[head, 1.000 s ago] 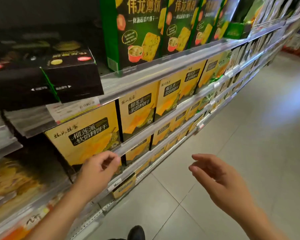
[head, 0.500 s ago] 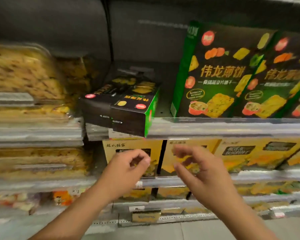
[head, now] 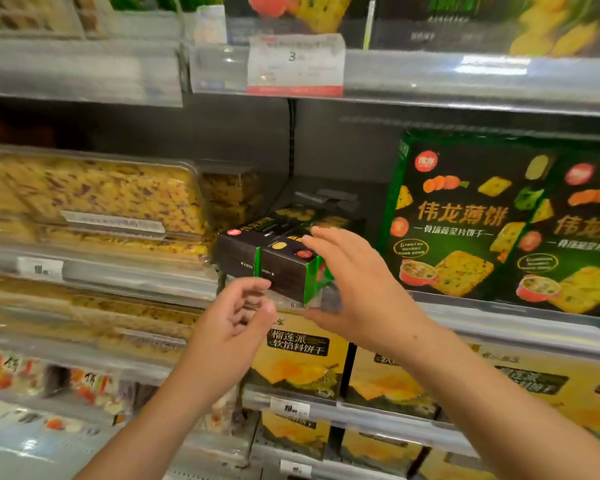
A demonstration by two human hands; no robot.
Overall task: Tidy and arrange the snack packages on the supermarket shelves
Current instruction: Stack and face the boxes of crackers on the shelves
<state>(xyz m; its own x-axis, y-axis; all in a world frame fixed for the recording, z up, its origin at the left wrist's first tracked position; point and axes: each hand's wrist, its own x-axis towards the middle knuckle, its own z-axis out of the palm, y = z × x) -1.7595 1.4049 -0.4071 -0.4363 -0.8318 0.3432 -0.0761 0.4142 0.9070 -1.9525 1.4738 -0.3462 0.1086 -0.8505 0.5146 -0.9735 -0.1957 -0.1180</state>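
We see our bare left hand (head: 234,323) and bare right hand (head: 364,292), forearms uncovered: no sleeves, rings, watch or gloves.

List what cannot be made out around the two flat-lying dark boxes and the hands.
Head view only:
- Right hand covers the dark boxes' right end; contact unclear.
- Left hand hides the shelf edge below.
- Price tag: print blurred.
- Upper-shelf packages: cut off by the top edge.

Warm, even store light; glare on the shelf rails (head: 465,69), motion blur at left, edges bowed.
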